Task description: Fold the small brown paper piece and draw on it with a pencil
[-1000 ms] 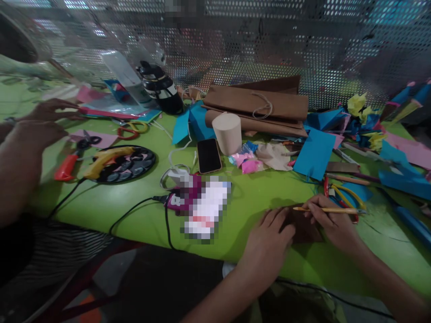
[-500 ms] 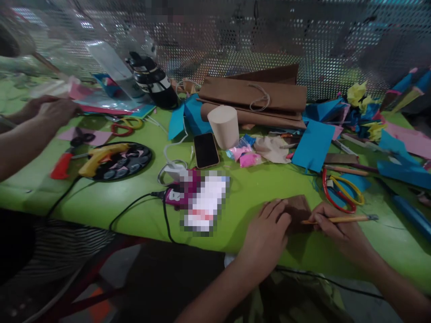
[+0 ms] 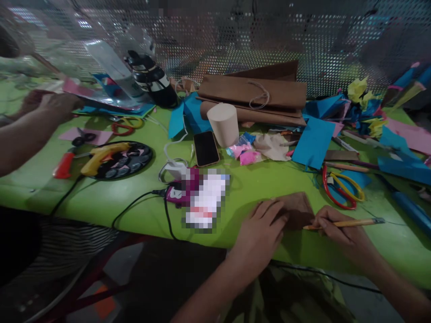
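Note:
A small dark brown sheet of paper (image 3: 297, 204) lies near the front edge of the green table. My left hand (image 3: 261, 231) rests over its left side, fingers stretched out and pressing down. At the sheet's right edge, my right hand (image 3: 340, 233) is closed around a wooden pencil (image 3: 362, 222). The pencil is nearly level, its point toward the left at the paper and its grey end toward the right. My left palm and fingers hide part of the sheet.
Scissors with red and yellow handles (image 3: 339, 204) lie behind my right hand. Left of my hands are a phone with a lit screen (image 3: 210, 197) and a purple power strip (image 3: 175, 194). Another person's hands (image 3: 55, 105) handle sheets at far left. A glue gun (image 3: 104, 154) lies nearby.
The pencil's point has come slightly down, toward the table's front edge. My left hand has shifted slightly left. At far left, the other person's pink sheet has moved.

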A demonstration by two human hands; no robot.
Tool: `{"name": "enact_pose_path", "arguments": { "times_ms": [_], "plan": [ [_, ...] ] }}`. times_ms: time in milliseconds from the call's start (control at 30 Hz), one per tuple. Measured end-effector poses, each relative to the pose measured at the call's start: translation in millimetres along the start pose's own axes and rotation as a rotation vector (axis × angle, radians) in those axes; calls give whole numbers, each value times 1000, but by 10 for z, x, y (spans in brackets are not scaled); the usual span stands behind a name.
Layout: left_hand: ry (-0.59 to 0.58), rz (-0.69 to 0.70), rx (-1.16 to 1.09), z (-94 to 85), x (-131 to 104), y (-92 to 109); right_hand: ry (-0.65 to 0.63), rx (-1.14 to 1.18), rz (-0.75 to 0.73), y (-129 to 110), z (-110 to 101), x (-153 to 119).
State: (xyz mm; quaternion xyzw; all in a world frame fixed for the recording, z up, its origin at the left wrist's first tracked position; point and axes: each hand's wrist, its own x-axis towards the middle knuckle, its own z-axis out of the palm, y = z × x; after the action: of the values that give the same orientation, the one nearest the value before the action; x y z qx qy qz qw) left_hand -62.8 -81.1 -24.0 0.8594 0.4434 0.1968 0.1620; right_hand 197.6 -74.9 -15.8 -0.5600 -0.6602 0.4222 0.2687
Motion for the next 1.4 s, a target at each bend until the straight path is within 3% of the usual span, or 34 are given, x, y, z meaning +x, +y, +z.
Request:
{"name": "enact_pose_path", "arguments": {
  "times_ms": [267,500,933,1400],
  "plan": [
    [-35,32,1,-6,-53,-57,87,150,-18,-128,22,349],
    [-30,14,23,-24,-58,-27,125,92,-53,-131,121,563],
    [-16,-3,2,6,-63,-27,76,-9,-57,-128,91,544],
    [-47,-12,7,20,-70,-37,19,-78,-78,-85,51,202]
  ]
}}
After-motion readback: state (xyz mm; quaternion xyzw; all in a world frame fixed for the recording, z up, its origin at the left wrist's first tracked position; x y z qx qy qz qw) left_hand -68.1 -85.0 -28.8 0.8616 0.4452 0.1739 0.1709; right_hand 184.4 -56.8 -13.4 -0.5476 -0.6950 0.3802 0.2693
